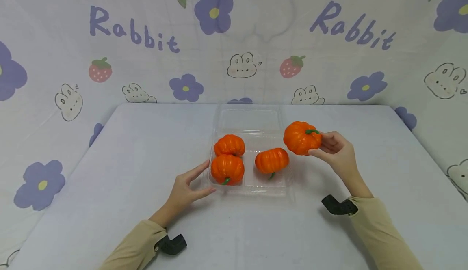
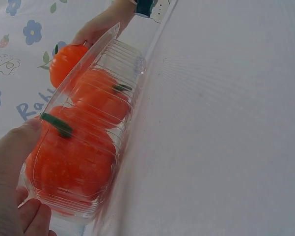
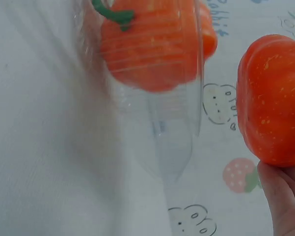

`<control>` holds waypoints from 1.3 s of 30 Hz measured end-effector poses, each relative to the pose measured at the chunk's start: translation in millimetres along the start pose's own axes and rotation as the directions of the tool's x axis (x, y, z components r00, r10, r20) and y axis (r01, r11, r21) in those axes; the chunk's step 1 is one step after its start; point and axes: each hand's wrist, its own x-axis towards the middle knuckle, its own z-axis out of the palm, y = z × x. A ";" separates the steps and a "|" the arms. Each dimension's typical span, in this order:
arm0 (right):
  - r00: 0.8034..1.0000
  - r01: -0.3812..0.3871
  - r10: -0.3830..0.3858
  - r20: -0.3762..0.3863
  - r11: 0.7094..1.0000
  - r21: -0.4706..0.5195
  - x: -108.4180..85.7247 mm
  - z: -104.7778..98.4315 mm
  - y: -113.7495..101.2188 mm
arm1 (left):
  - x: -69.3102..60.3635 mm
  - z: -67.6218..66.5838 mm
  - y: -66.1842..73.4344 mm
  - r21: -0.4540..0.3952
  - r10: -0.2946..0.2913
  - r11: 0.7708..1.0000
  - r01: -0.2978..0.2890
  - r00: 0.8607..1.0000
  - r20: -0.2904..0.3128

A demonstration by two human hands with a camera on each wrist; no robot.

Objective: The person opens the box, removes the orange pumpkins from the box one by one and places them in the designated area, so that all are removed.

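An orange pumpkin with a green stem [image 1: 300,138] is held up by the right hand [image 1: 340,156], pinched between thumb and fingers, above the right rim of a clear plastic box [image 1: 263,189]. In the right wrist view the same pumpkin [image 3: 275,101] shows at the right edge, over the fingers. Inside the box, two pumpkins [image 1: 228,169] sit one behind the other on the left, and another pumpkin [image 1: 272,160] lies tilted on the right. The left hand [image 1: 186,189] touches the box's left front corner, thumb and fingers spread; the left wrist view shows it beside the box wall.
The box's clear lid [image 1: 250,119] lies folded back behind it. A white cloth covers the table [image 1: 161,140], and a printed curtain [image 1: 146,67] with flowers, rabbits and strawberries hangs behind and at the sides.
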 end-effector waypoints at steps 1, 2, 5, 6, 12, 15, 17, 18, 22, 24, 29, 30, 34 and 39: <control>1.000 0.004 -0.004 -0.001 1.000 0.016 0.8 -2.8 7.1 | 0.2 -0.1 0.0 0.002 0.002 1.000 -0.002 1.000 -0.002; 1.000 0.010 -0.010 0.001 0.999 0.032 1.7 -6.4 15.8 | 0.3 -0.1 -0.2 0.003 0.004 1.000 -0.004 1.000 -0.003; 1.000 0.013 -0.013 -0.006 0.999 0.040 3.4 -13.9 34.5 | 0.5 0.0 -0.8 0.010 0.015 1.000 -0.015 1.000 -0.003; 1.000 0.013 -0.013 -0.014 1.000 0.026 3.4 -14.8 36.6 | 0.6 -0.1 -1.0 0.015 0.019 1.000 -0.019 1.000 -0.003; 0.997 -0.044 0.035 -0.071 0.990 -0.133 1.3 -12.0 24.3 | 1.3 -0.7 -1.0 0.022 0.029 0.999 -0.029 1.000 -0.006; 0.995 -0.076 0.063 -0.078 0.983 -0.169 0.8 -14.6 26.6 | 1.5 -0.8 -0.4 0.017 0.026 1.000 -0.026 1.000 -0.006; 0.994 -0.089 0.075 -0.079 0.977 -0.193 0.5 -16.6 28.4 | 1.4 -0.7 -0.3 0.015 0.022 1.000 -0.022 1.000 -0.003; 0.993 -0.097 0.081 -0.080 0.971 -0.219 0.4 -17.4 28.1 | 1.4 -0.6 -0.5 0.016 0.020 1.000 -0.020 1.000 -0.002; 0.991 -0.129 0.114 -0.076 0.965 -0.229 0.0 -22.2 30.2 | 0.8 -0.4 -1.1 0.016 0.011 1.000 -0.011 1.000 0.000; 0.989 -0.141 0.127 -0.072 0.958 -0.249 -0.1 -24.5 33.6 | 0.4 -0.4 -1.6 0.016 0.012 1.000 -0.012 1.000 0.000; 0.987 -0.162 0.155 -0.049 0.942 -0.294 -0.6 -27.5 43.0 | 0.0 -1.1 -1.4 0.011 0.000 1.000 0.000 1.000 0.003; 0.985 -0.172 0.165 -0.048 0.939 -0.298 -1.1 -27.8 44.2 | 0.0 -1.2 -1.0 0.010 -0.003 1.000 0.003 1.000 0.005; 0.977 -0.214 0.210 -0.047 0.926 -0.310 -2.9 -30.1 47.8 | 0.1 -1.3 0.2 0.010 -0.012 1.000 0.012 1.000 0.009; 0.969 -0.247 0.242 -0.052 0.927 -0.281 -4.0 -33.5 51.9 | 0.4 -0.9 -0.6 0.006 0.007 1.000 -0.007 1.000 0.007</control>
